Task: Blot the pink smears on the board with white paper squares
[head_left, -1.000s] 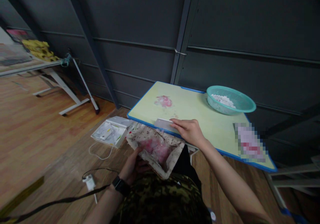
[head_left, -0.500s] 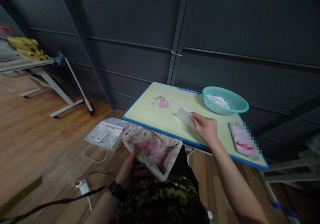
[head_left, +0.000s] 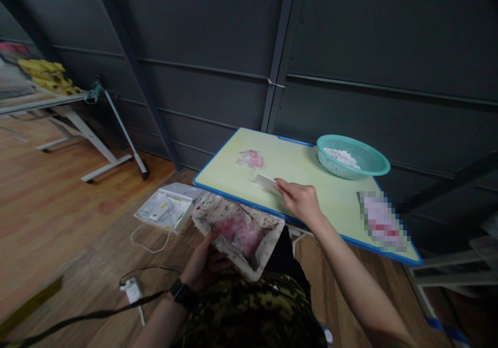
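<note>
Clearly, the scraper sits gripped in the right hand, its free end pointing left from the fingers, over the desk. The smear lies just beyond and left of those fingers. Below and left of them, the left hand clasps the bin, pink scraps inside, by the desk's near edge. Scraps could fall to the floor if the bin tips, being held at one side; a loose pinch could let the scraper twist. Against half a second ago, the scraper is farther left, nearer the smear, and shows less of its face; the bin stays put.
</note>
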A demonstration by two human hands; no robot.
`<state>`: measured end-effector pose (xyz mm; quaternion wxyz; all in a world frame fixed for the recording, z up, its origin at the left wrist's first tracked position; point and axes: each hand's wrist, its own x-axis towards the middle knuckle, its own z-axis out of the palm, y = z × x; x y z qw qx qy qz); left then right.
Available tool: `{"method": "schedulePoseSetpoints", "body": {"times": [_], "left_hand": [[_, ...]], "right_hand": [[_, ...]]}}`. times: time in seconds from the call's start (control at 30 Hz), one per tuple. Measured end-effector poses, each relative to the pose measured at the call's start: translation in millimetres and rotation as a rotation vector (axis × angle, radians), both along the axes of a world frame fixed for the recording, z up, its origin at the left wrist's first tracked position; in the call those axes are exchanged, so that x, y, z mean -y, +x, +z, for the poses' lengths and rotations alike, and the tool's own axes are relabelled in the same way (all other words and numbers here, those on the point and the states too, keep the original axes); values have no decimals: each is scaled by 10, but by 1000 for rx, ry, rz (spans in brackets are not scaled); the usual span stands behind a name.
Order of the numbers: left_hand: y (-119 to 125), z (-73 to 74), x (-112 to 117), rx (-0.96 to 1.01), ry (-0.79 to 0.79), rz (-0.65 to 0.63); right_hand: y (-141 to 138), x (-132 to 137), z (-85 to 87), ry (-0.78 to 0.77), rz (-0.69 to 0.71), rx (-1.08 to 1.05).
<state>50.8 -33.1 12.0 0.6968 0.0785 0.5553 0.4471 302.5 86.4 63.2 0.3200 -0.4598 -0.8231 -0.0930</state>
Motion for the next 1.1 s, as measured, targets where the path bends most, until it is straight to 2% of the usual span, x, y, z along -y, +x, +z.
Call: {"method": "schedulePoseSetpoints", "body": {"times": [0.23, 0.33, 0.43, 0.53, 0.67, 0.77, 0.93, 1.03, 1.1], "left_hand": [[12, 20, 1, -9, -5, 5], [13, 24, 3, -20, -10, 16], [11, 30, 4, -18, -9, 20], [12, 22, -3, 7, -11, 17], [11, -18, -22, -12, -30, 28], [-1, -49, -22, -25, -17, 34], [-26, -66, 3, -26, 9, 54], [-32, -55, 5, -16, -7, 56], [-34, -46, -1, -12, -24, 50]], "right_hand": [[-243, 464, -43, 31, 238, 93], [-305, 534, -1, 39, 310, 93], [-261, 383, 88, 28, 223, -2], [-143, 55, 148, 86, 20, -96], [-58, -337, 115, 81, -120, -104], [-107, -437, 57, 24, -112, -52], [-172, -372, 14, -30, -8, -17], [-79, -354, 33, -13, 16, -103], [42, -379, 64, 17, -35, -166]]}}
